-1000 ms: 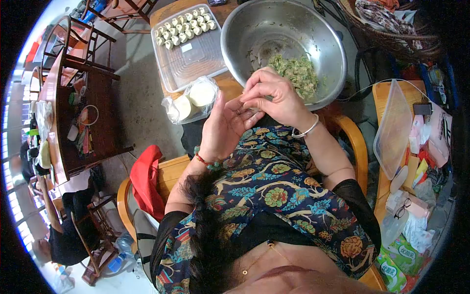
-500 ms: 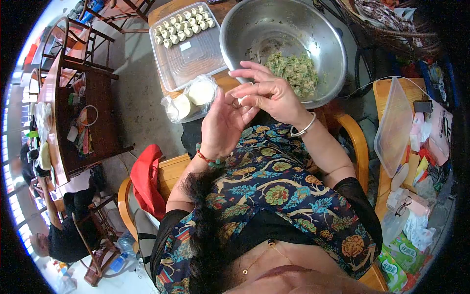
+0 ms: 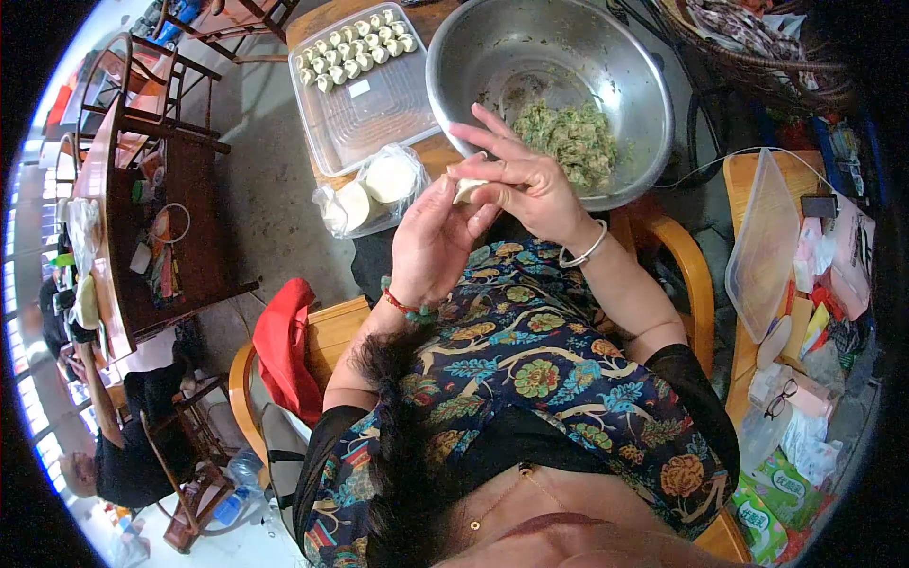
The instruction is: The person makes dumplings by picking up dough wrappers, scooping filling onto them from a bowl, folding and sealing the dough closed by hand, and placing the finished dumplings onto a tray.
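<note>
A small pale dumpling point(image 3: 465, 192) is pinched between my two hands, partly hidden by the fingers. My left hand point(image 3: 431, 239) is palm up with its thumb and fingertips closed on one side of it. From the other side, my right hand point(image 3: 532, 187) grips it between thumb and forefinger, the other fingers raised. Just beyond is a large metal bowl point(image 3: 646, 142) with green chopped filling point(image 3: 573, 142) at its near side. Left of the hands, round dough wrappers point(image 3: 388, 180) lie in a plastic bag. Folded dumplings point(image 3: 355, 52) stand in rows in a clear tray point(image 3: 327, 142).
A wooden bench point(image 3: 739, 379) on the right holds a clear plastic lid point(image 3: 760, 251), glasses point(image 3: 781, 398) and packets. A red cloth point(image 3: 284, 350) hangs over the chair arm at left. Another person point(image 3: 133, 464) sits at the far left by a dark wooden table point(image 3: 180, 237).
My left fingers and thumb have curled in toward the right fingertips. More of the dumpling now shows between the hands.
</note>
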The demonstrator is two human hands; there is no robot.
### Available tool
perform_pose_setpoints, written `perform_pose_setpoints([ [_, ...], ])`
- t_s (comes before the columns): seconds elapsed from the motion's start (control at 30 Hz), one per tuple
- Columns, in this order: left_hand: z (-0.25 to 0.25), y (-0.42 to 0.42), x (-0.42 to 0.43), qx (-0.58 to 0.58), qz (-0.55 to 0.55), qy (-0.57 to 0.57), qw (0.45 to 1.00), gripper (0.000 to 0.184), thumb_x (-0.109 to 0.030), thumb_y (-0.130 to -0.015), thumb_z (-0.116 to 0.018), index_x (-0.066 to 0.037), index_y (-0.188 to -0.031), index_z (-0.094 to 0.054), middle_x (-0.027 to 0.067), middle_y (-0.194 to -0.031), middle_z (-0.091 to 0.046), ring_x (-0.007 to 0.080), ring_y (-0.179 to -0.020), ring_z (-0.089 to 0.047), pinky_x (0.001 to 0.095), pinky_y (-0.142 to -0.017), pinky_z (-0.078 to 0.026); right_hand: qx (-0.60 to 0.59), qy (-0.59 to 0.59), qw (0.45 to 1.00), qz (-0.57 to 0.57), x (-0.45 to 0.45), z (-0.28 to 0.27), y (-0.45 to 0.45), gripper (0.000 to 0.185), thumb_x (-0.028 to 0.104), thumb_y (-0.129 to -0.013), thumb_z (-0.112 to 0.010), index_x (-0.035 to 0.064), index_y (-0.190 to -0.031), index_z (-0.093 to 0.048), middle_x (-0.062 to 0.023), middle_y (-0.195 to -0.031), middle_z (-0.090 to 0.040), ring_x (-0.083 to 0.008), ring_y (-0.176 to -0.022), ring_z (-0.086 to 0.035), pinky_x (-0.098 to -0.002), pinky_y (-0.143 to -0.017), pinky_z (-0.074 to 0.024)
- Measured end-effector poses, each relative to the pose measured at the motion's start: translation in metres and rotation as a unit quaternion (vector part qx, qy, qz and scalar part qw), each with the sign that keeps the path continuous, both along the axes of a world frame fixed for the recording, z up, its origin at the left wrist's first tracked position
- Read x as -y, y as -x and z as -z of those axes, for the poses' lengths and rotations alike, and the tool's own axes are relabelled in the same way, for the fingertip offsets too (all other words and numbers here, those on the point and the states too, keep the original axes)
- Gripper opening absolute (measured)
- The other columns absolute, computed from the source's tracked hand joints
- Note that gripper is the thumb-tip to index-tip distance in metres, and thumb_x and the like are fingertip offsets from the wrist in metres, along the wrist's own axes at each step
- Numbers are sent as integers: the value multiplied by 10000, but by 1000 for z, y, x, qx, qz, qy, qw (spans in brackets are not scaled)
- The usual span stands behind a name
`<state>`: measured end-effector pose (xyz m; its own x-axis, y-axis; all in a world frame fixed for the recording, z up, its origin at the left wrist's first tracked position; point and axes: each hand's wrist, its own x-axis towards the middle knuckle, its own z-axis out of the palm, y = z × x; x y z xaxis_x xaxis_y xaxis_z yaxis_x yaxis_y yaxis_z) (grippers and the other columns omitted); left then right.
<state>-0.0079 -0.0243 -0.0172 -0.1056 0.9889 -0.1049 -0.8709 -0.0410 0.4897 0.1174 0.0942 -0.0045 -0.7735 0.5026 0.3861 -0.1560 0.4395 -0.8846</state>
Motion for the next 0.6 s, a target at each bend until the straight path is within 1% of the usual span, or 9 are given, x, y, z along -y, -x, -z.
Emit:
perform_pose_setpoints([
  [0.07,-1,-2,-1,-20,-7,21,1000,427,-256,-1036,-427,21,-1360,-445,100,-1257,-570,175,-1114,-575,319,-967,-484,-9,4,1000,-7,-1,6,0,239,73,-826,-693,115,-1055,-748,-115,-1376,-554,-300,-1451,-238,-414,-1123,-311],
  [0.13,3,-3,-1,-40,-9,5,999,439,-256,-1037,-423,26,-1374,-433,109,-1299,-554,188,-1158,-566,323,-1003,-465,-35,3,999,4,-1,12,1,243,9,-816,-688,86,-1039,-746,-96,-1347,-578,-279,-1395,-351,-399,-1148,-265],
  [0.17,4,-3,-1,-40,-8,4,999,439,-256,-1037,-423,26,-1374,-433,109,-1299,-554,188,-1158,-566,323,-1003,-465,-36,2,999,4,-3,14,0,243,9,-816,-688,86,-1039,-746,-96,-1347,-578,-279,-1395,-351,-399,-1148,-265],
  [0.23,7,-3,0,-31,-11,8,999,451,-258,-1037,-424,38,-1377,-425,114,-1303,-555,191,-1147,-573,343,-1009,-458,-14,-73,997,13,-5,13,0,271,51,-842,-686,57,-1112,-713,-104,-1379,-553,-270,-1390,-360,-379,-1075,-375],
  [0.27,7,-2,-1,-31,-12,8,999,451,-258,-1037,-424,38,-1377,-425,114,-1303,-555,191,-1147,-573,343,-1009,-458,-14,-73,997,12,-2,11,-3,271,51,-842,-686,57,-1112,-713,-104,-1379,-553,-270,-1390,-360,-379,-1075,-375],
  [0.33,5,2,-1,-33,3,-3,999,464,-266,-1035,-430,37,-1386,-417,121,-1312,-552,209,-1166,-566,361,-1026,-441,28,118,992,29,9,-7,-6,396,34,-828,-701,39,-1220,-645,-112,-1387,-539,-213,-1298,-468,-323,-1012,-436],
  [0.37,4,3,-1,-32,1,-3,999,464,-266,-1035,-430,37,-1386,-417,121,-1312,-552,209,-1166,-566,361,-1026,-441,29,118,992,27,8,-6,-6,396,34,-828,-701,39,-1220,-645,-112,-1387,-539,-213,-1298,-468,-323,-1012,-436],
  [0.47,3,3,-1,-54,-14,-18,998,463,-260,-1034,-434,29,-1395,-412,127,-1314,-553,225,-1182,-559,360,-1014,-444,16,36,999,17,8,-1,-8,472,10,-824,-701,40,-1283,-593,-122,-1387,-531,-162,-1186,-549,-277,-925,-485],
  [0.6,9,-2,-2,-53,-31,-28,998,444,-209,-1024,-465,20,-1401,-410,120,-1306,-558,222,-1191,-554,352,-1005,-447,-14,-37,996,76,13,4,-3,414,1,-801,-701,57,-1207,-645,-131,-1289,-606,-224,-1128,-618,-310,-904,-513],
])
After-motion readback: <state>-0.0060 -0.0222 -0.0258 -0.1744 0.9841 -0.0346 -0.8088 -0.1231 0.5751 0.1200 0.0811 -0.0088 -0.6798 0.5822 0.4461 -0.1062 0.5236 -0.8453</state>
